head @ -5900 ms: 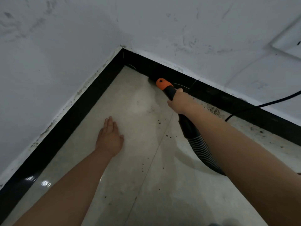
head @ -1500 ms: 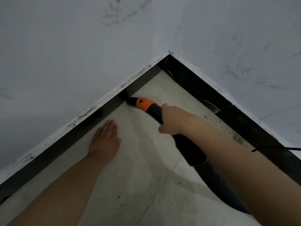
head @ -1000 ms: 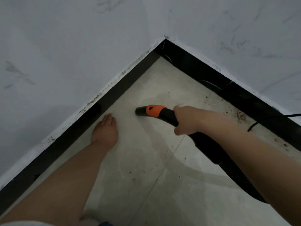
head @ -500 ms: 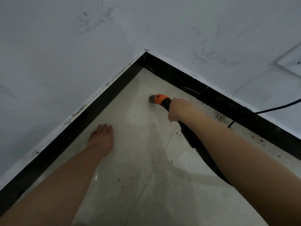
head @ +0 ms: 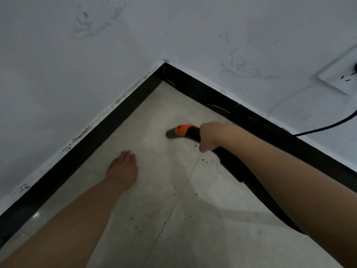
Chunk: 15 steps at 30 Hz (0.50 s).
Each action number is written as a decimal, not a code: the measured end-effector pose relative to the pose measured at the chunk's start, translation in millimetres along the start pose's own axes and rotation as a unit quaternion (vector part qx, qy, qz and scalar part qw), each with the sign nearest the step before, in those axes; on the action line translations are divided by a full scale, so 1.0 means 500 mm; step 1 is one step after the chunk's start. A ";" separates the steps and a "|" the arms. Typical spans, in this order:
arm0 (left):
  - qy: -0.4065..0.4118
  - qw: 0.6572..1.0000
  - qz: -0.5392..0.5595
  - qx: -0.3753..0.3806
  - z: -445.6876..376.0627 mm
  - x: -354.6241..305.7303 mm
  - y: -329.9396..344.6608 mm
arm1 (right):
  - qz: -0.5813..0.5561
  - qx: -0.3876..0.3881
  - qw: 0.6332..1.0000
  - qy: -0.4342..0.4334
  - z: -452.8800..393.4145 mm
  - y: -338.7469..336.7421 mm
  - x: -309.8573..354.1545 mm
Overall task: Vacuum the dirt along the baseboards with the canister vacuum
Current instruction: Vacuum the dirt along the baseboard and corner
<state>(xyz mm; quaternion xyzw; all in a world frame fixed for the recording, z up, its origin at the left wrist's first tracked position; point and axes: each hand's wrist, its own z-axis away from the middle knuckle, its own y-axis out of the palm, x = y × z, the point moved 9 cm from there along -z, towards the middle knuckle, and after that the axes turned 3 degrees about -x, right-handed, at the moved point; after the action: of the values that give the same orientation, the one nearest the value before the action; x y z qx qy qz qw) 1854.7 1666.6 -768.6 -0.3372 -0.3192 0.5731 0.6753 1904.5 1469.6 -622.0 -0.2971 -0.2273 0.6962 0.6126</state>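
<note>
Compared with a moment before, the vacuum nozzle (head: pixel 176 131) is turned more to the left and is drawn a little away from the right baseboard (head: pixel 270 128); its mouth is now held low over the open floor (head: pixel 154 190), between the two skirtings. From this it is judged that the stray grains on the tile are being collected, while the dirt (head: pixel 204 160) just below the right hand (head: pixel 209 136) is not yet taken. The fingers of this hand are curled tightly around the black tube just behind the orange collar, and the ribbed hose (head: pixel 260 192) is led back under the forearm. The left hand (head: pixel 122 170) is laid flat on the floor, fingers straight and pressed together, near the left baseboard (head: pixel 83 149) but not touching it; nothing is held by it. A cable (head: pixel 328 127) is seen beyond the right fingers, along the wall.
</note>
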 end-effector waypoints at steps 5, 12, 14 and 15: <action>0.016 0.999 -0.029 -0.017 -0.008 -0.010 -0.007 | -0.012 -0.031 0.999 0.040 -0.048 -0.060 -0.068; 0.024 1.000 -0.006 -0.016 -0.022 -0.027 -0.014 | 0.022 0.016 0.999 0.022 -0.008 -0.012 -0.090; 0.034 0.999 -0.005 -0.023 -0.028 -0.044 -0.013 | 0.034 0.025 0.999 0.007 0.003 0.008 -0.077; 0.036 0.999 -0.004 -0.026 -0.028 -0.053 -0.016 | 0.039 0.026 0.999 0.005 0.004 0.010 -0.075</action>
<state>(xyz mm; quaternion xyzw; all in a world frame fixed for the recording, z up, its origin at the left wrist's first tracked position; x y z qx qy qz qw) 1867.0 1638.3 -771.4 -0.3739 -0.3107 0.5490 0.6799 1902.6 1432.1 -618.9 -0.2932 -0.1943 0.7240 0.5934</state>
